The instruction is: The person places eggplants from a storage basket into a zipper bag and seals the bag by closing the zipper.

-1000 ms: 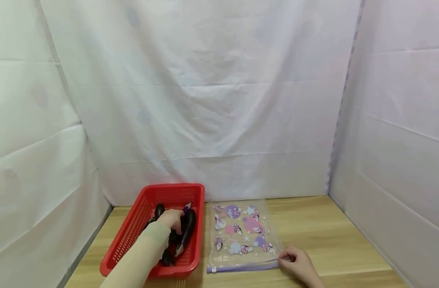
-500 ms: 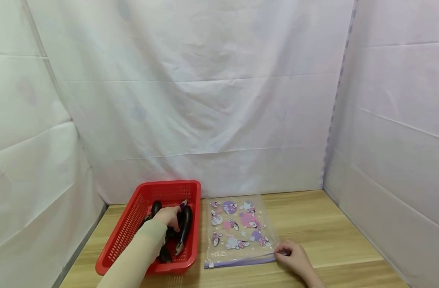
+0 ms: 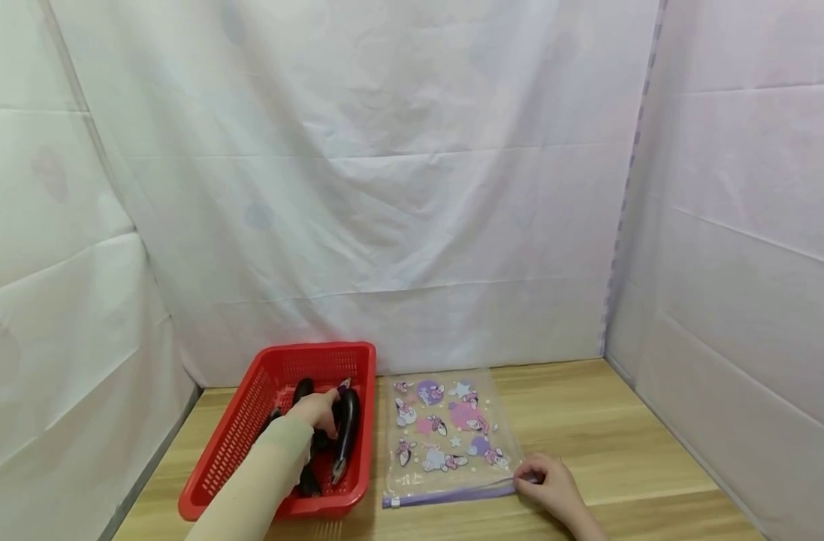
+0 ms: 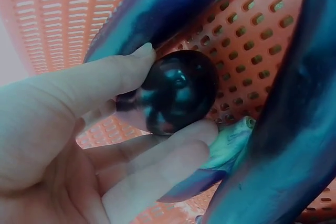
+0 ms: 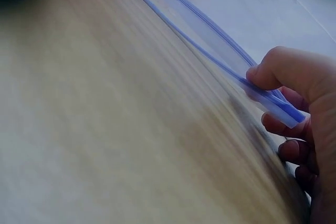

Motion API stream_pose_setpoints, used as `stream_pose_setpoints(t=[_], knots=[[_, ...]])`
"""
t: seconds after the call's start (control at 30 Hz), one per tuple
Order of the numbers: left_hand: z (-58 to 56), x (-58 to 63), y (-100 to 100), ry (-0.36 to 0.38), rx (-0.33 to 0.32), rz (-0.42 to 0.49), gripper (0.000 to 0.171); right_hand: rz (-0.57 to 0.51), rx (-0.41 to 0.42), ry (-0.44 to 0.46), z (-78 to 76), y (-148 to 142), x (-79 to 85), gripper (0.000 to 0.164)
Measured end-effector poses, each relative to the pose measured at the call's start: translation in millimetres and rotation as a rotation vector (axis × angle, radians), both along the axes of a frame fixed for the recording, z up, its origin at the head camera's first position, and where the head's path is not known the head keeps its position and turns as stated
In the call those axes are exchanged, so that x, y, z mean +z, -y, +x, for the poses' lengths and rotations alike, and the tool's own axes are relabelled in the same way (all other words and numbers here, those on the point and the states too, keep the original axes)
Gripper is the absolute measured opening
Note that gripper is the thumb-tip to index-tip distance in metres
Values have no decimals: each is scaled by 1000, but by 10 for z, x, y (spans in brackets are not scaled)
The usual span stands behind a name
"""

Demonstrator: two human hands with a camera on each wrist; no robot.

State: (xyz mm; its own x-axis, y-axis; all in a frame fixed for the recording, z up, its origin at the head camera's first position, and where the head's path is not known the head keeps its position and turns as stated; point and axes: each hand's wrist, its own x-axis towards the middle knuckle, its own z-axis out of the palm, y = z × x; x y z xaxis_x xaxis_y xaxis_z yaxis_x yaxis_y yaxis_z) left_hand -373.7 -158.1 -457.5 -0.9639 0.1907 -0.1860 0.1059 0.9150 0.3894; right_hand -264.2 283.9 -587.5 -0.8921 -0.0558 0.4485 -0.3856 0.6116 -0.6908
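My left hand (image 3: 317, 415) reaches down into a red plastic basket (image 3: 364, 473) of dark purple eggplants. In the left wrist view, its thumb and fingers curl about the rounded dark end of one eggplant (image 4: 184, 90); the rest of that one is hidden behind the hand. A long eggplant (image 3: 347, 432) lies along the basket's right side, its stem end toward the front. My right hand (image 3: 552, 488) pinches the right end of the purple zip edge of a clear printed zipper bag (image 3: 445, 436). Seen from the right wrist, the bag's mouth (image 5: 210, 35) gapes slightly.
The bag lies flat on a wood-grain table (image 3: 587, 421) just right of the basket, its white slider (image 3: 394, 501) at the left end of the zip. White cloth walls (image 3: 412, 225) enclose the table at the back and both sides.
The head view has shifted slightly. In the basket the rear eggplant beside my left hand has moved a little to the right. My right hand keeps its pinch on the bag's corner.
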Motion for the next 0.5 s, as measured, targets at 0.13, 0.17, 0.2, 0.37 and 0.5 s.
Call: stream_pose_setpoints(t=[0.13, 0.17, 0.2, 0.37, 0.5], knots=[[-22, 13, 14, -3, 3, 42, 70, 2, -11, -20, -19, -8, -9, 23], [-22, 14, 17, -5, 6, 51, 70, 5, -12, -20, -22, -8, -16, 23], [-23, 9, 25, -5, 10, 61, 70, 7, -12, -23, -24, -9, -26, 23], [-15, -51, 67, -12, 34, 60, 70, 9, 3, -24, -14, -8, -73, 24], [-20, -66, 80, -37, 39, 68, 71, -4, -5, -10, -22, -9, -74, 23]])
